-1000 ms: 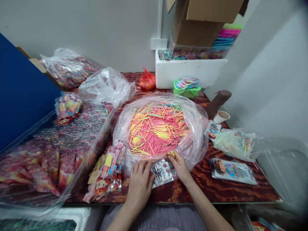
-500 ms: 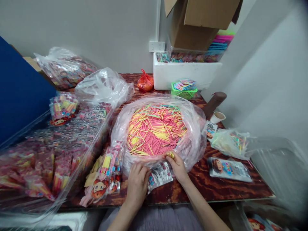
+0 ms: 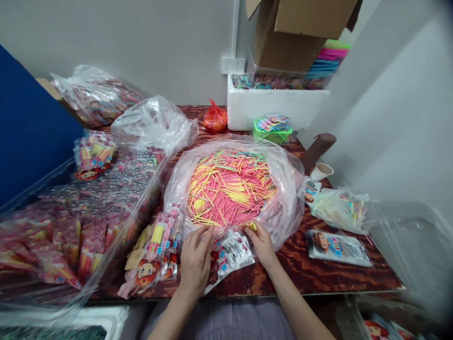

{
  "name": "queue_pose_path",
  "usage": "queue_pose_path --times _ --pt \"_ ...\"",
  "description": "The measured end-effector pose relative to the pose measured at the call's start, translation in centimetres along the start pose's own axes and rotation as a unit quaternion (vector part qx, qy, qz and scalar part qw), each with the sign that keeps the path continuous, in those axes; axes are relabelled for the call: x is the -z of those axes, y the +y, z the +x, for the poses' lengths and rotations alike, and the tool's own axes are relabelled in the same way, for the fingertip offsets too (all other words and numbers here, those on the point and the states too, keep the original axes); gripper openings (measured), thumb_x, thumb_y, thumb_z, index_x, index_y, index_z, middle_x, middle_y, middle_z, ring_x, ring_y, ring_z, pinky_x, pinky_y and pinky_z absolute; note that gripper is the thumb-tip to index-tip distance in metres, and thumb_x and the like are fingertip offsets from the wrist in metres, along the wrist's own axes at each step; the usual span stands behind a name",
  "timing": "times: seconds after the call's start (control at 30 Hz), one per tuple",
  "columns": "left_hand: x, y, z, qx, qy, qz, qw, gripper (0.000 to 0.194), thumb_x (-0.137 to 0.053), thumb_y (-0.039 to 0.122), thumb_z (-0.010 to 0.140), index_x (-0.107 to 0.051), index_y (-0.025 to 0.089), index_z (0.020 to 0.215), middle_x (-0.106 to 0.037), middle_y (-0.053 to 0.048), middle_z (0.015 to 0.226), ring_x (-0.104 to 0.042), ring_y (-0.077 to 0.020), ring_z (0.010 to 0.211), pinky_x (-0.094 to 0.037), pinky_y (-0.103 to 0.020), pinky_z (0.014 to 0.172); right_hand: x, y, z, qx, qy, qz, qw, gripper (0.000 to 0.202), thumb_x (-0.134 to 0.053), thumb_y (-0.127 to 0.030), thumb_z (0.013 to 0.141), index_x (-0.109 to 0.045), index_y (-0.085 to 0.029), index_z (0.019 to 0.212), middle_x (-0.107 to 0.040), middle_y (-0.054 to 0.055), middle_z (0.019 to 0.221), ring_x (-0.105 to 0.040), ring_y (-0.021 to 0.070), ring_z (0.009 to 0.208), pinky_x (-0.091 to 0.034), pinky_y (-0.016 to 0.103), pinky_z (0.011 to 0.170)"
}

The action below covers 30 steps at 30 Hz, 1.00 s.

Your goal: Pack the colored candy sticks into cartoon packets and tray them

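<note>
My right hand (image 3: 262,243) pinches a small bundle of yellow sticks (image 3: 251,226) at the near edge of a large clear plastic bag (image 3: 288,208). Pink and yellow sticks (image 3: 230,189), with some green ones, are heaped inside that bag. At the bag's near left edge is my left hand (image 3: 196,257), its fingers stretched forward and apart from the thumb; nothing shows in it. Between the hands lie silver printed packets (image 3: 235,250), partly under my left hand. Filled packets with a cartoon figure (image 3: 150,264) lie left of it.
A clear tray (image 3: 136,219) full of packets stands on the left. To the right lie a stack of flat packets (image 3: 338,248), a bag of sticks (image 3: 339,210), a paper cup (image 3: 322,171) and a brown bottle (image 3: 318,151). A white foam box (image 3: 276,106) stands behind.
My left hand has moved left and forward to the bag's edge, uncovering more of the silver packets. My right hand stays nearly in place with the yellow sticks.
</note>
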<state>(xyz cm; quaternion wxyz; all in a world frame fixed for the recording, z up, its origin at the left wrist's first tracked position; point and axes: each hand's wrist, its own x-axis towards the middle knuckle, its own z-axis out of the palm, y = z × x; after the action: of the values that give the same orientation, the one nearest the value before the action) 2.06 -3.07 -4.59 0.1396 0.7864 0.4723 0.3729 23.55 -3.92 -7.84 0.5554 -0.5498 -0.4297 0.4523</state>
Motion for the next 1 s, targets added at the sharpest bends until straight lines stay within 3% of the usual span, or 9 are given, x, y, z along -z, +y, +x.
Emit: queue_pose_path --times 0.17,0.3,0.37,0.53,0.67,0.9,1.0 --pt "1.5 1.0 1.4 0.108 0.030 -0.138 0.984 0.023 -0.048 0.027 0.093 -0.067 0.022 0.106 -0.064 -0.006 0.102 -0.060 -0.0210 0.099 -0.048 -0.034 0.087 0.2 -0.1 -0.1 0.022 -0.012 -0.008 1.000 0.012 -0.058 -0.030 0.088 -0.068 -0.022 0.088 -0.067 0.001 0.084 -0.060 0.0187 0.082 -0.044 0.028 0.076" --pt "2.8 1.5 1.9 0.245 0.033 -0.246 0.937 0.023 -0.053 0.038 0.090 -0.061 0.019 0.082 -0.058 0.000 0.074 -0.055 -0.0150 0.071 -0.045 -0.024 0.065 0.3 -0.1 -0.1 0.034 -0.021 -0.020 0.999 0.013 -0.058 -0.028 0.089 -0.069 -0.022 0.088 -0.067 0.001 0.085 -0.061 0.0185 0.083 -0.043 0.027 0.077" --pt "3.1 1.6 1.9 0.283 0.030 -0.267 0.921 0.028 -0.054 0.044 0.089 -0.056 0.019 0.077 -0.050 0.003 0.067 -0.048 -0.0130 0.064 -0.040 -0.022 0.059 0.4 0.0 -0.1 0.035 -0.022 -0.024 0.999 0.013 -0.057 -0.028 0.089 -0.069 -0.022 0.089 -0.067 0.001 0.086 -0.061 0.0185 0.083 -0.043 0.027 0.077" --pt "2.7 1.7 1.6 0.315 -0.003 -0.289 0.904 0.033 -0.056 0.048 0.086 -0.051 0.019 0.069 -0.045 0.003 0.065 -0.044 -0.0126 0.063 -0.038 -0.022 0.059 0.3 0.0 -0.1 0.040 -0.018 -0.024 0.999 0.012 -0.059 -0.028 0.088 -0.069 -0.021 0.088 -0.067 0.001 0.084 -0.060 0.0178 0.083 -0.043 0.026 0.076" --pt "2.2 1.3 1.2 0.318 -0.013 -0.324 0.891 0.024 -0.059 0.042 0.085 -0.058 0.019 0.093 -0.053 0.003 0.074 -0.049 -0.0128 0.068 -0.040 -0.021 0.063 0.3 -0.3 0.0 0.038 -0.018 -0.023 0.999 0.011 -0.059 -0.028 0.088 -0.069 -0.022 0.088 -0.067 0.001 0.085 -0.061 0.0179 0.084 -0.043 0.027 0.077" --pt "3.3 0.8 0.5 0.295 -0.002 -0.279 0.914 0.031 -0.053 0.042 0.090 -0.050 0.019 0.070 -0.042 0.005 0.064 -0.040 -0.0106 0.061 -0.034 -0.020 0.057 0.1 -0.5 0.0 0.029 -0.010 -0.030 0.999 0.013 -0.060 -0.029 0.087 -0.069 -0.021 0.087 -0.067 0.001 0.083 -0.061 0.0184 0.082 -0.044 0.027 0.076" --pt "3.6 0.6 0.4 0.284 -0.024 -0.278 0.917 0.027 -0.054 0.042 0.089 -0.057 0.019 0.074 -0.051 0.003 0.068 -0.047 -0.0122 0.066 -0.038 -0.021 0.062 0.1 -0.4 0.0 0.025 -0.010 -0.031 0.999 0.013 -0.060 -0.030 0.087 -0.070 -0.021 0.087 -0.068 0.001 0.083 -0.061 0.0183 0.081 -0.043 0.027 0.075"
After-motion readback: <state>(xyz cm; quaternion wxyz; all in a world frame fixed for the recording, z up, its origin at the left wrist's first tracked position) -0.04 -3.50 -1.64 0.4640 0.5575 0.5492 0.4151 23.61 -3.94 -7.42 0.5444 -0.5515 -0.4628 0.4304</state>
